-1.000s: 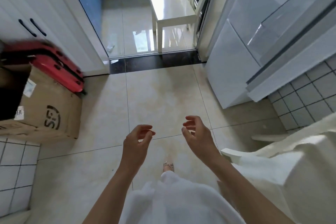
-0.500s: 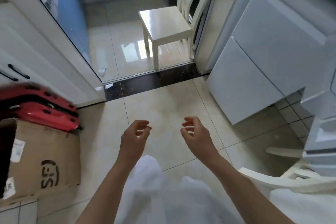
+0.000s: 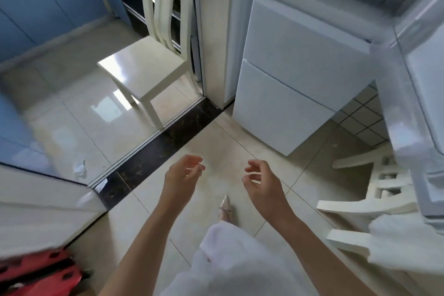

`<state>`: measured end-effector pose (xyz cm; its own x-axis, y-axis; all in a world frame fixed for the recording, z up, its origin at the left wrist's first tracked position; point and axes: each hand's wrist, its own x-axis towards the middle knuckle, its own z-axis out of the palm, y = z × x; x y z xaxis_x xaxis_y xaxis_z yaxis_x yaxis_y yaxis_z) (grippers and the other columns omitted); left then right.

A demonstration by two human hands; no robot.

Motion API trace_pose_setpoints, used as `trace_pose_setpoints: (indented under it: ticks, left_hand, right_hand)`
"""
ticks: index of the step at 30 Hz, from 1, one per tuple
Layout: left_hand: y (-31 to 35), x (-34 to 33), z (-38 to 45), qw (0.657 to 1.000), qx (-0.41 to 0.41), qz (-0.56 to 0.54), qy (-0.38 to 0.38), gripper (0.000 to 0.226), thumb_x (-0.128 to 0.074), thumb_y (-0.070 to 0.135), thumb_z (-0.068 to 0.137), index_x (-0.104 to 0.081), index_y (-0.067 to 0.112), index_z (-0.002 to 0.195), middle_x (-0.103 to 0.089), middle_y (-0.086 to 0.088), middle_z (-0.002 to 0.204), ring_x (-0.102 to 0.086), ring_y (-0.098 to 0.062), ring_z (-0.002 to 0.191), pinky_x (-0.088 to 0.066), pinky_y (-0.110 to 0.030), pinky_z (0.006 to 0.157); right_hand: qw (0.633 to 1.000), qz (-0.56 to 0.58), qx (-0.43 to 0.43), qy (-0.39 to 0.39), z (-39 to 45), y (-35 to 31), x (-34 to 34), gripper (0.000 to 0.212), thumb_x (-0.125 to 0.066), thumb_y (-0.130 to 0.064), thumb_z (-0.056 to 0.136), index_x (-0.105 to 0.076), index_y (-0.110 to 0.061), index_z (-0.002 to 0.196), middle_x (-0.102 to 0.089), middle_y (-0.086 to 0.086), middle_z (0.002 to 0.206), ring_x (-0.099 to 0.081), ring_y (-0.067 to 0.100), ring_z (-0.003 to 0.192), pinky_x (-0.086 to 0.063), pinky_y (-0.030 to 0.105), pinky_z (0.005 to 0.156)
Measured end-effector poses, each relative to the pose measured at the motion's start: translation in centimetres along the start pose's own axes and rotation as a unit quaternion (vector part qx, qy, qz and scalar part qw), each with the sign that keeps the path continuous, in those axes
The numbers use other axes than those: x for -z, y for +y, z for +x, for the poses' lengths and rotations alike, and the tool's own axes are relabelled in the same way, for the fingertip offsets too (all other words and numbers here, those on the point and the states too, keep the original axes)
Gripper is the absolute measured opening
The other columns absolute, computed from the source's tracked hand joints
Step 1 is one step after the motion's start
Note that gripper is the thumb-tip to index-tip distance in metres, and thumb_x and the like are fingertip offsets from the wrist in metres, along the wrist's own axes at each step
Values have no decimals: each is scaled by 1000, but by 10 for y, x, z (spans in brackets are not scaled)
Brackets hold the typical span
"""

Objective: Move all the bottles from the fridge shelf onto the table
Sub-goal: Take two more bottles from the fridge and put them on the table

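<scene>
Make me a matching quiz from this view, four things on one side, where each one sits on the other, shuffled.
Things:
1. cream wooden chair with slatted back
2. white fridge with two lower drawers
3. red plastic item with dark holes
4. black stone threshold strip

Places:
A. bottom left corner
B. across the floor at the doorway
C. beyond the doorway, on glossy tiles
D. right of the doorway, upper compartment open

Pairs: 1-C, 2-D, 3-A, 4-B

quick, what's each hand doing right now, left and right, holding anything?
Left hand: open, fingers loosely curled, holding nothing.
Right hand: open, fingers loosely curled, holding nothing.
</scene>
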<state>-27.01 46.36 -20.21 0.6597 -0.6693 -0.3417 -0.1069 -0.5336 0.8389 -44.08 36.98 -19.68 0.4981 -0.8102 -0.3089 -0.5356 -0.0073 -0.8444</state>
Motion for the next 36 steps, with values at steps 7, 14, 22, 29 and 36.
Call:
trace_pose_setpoints:
  ticks: [7, 14, 22, 29, 36]
  left_hand:
    - [72, -32, 114, 997, -49, 9, -52, 12, -58, 15, 95, -65, 22, 101, -71, 3, 93, -67, -16, 89, -57, -34, 81]
    - [165, -62, 215, 993, -98, -22, -68, 25, -58, 7, 91, -66, 31, 86, -74, 7, 81, -70, -16, 82, -57, -43, 84]
    - [255, -117, 303, 980, -165, -28, -106, 25, -54, 6, 93, -66, 27, 96, -74, 7, 85, -71, -13, 85, -55, -47, 87]
    - [329, -174, 365, 961, -218, -64, -157, 26, -53, 4, 94, -64, 27, 97, -73, 5, 89, -69, -18, 88, -56, -46, 87]
    - [408, -208, 449, 929, -292, -65, -217, 18, -53, 15, 85, -65, 23, 97, -73, 5, 84, -69, -22, 85, -56, -48, 82]
  right_hand:
    - [996, 36, -4, 87, 109, -24, 37, 26, -58, -15, 91, -52, -20, 115, -61, -4, 107, -61, 10, 97, -46, 10, 76]
    - [988, 51, 32, 145, 226, -75, 93, 31, -58, -17, 91, -52, -14, 122, -61, -2, 110, -60, 11, 98, -43, 8, 80]
    - [951, 123, 32, 282, 304, -112, 179, 30, -57, -20, 93, -52, -15, 122, -61, -4, 111, -57, -6, 96, -41, -1, 75]
    - [915, 146, 27, 376, 351, -118, 223, 26, -57, -20, 94, -54, -18, 119, -61, -13, 106, -56, -16, 94, -41, 0, 74]
    - [878, 137, 20, 458, 425, -145, 270, 27, -58, -15, 92, -55, -13, 119, -64, -5, 106, -57, -12, 92, -42, 2, 73]
